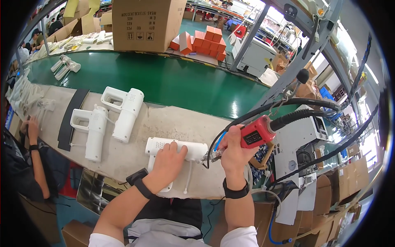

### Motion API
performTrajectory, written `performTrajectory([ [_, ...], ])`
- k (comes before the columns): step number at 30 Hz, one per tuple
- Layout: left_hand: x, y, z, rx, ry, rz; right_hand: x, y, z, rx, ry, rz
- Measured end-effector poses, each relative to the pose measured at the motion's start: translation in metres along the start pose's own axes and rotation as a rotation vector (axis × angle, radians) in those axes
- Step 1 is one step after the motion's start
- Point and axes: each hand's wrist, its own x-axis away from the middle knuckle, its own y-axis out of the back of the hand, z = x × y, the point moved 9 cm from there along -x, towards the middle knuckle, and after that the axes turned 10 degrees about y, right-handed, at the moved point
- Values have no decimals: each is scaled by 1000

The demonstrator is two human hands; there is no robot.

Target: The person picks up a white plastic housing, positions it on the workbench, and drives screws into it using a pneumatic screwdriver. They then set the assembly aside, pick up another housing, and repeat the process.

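My left hand is closed over a white gun-shaped plastic device, pressing it to the bench as it lies on its side. From this device a thin white cord with a small tip hangs toward the bench's near edge. In my right hand is a red electric screwdriver, fingers wrapped round its front part. Its metal nose points left and reaches the right end of the device; whether the bit touches a screw I cannot tell. Two similar white devices lie to the left.
A black strip lies at the bench's left. Beyond runs a green belt carrying more white parts. Black cables hang at the right beside a box of screws. Another person's hand is at far left.
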Motion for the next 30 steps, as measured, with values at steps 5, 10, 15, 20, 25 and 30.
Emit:
performTrajectory([
  [5, 2, 1, -2, -1, -13, -21, -9, 3, 29, -5, 99, 14],
  [10, 3, 0, 2, 20, -9, -32, -13, 4, 44, -80, 37, -51],
  [15, 3, 5, 2, 100, 8, 33, -13, 1, 49, -31, 77, -13],
  [20, -11, 6, -16, 138, 2, 52, -8, 0, 24, -66, 62, -3],
  [25, -22, -6, -24, 45, -40, 91, -3, -2, 4, -57, 2, 5],
  [30, -25, -14, -25, -26, -46, 136, 2, 1, -12, 22, -14, 28],
])
